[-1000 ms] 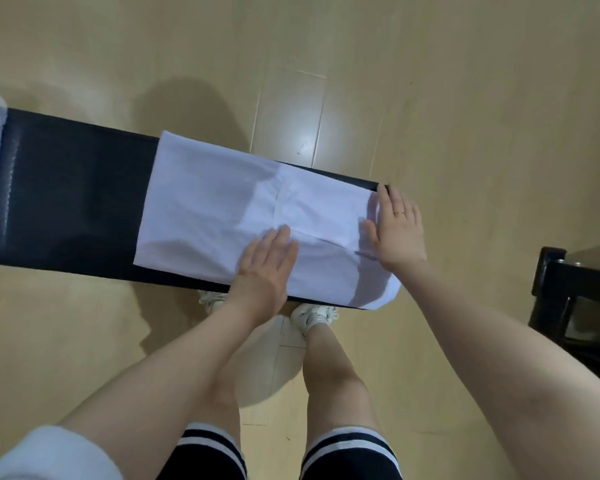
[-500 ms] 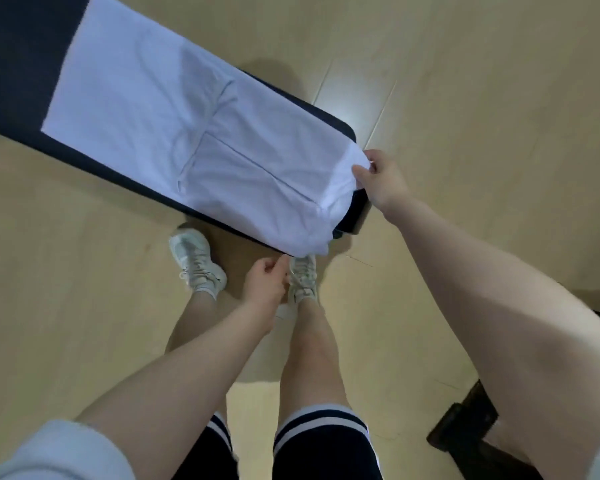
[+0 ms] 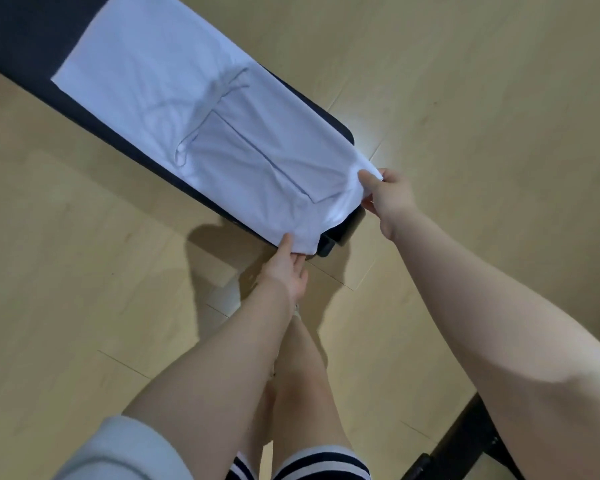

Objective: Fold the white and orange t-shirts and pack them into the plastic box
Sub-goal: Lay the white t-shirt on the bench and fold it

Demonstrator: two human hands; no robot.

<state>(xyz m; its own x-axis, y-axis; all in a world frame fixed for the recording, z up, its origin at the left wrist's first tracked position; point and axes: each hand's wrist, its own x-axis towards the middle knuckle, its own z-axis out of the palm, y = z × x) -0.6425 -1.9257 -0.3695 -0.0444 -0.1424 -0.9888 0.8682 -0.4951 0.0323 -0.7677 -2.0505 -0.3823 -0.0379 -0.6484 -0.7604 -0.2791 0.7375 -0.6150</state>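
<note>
A black bench on the wooden floor bears the white t-shirt

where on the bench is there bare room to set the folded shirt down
Bare black bench shows only at the far left, beyond the white t-shirt. The near end is crowded: left hand and right hand pinch the shirt's corners there.

Both hands on white t-shirt
</note>
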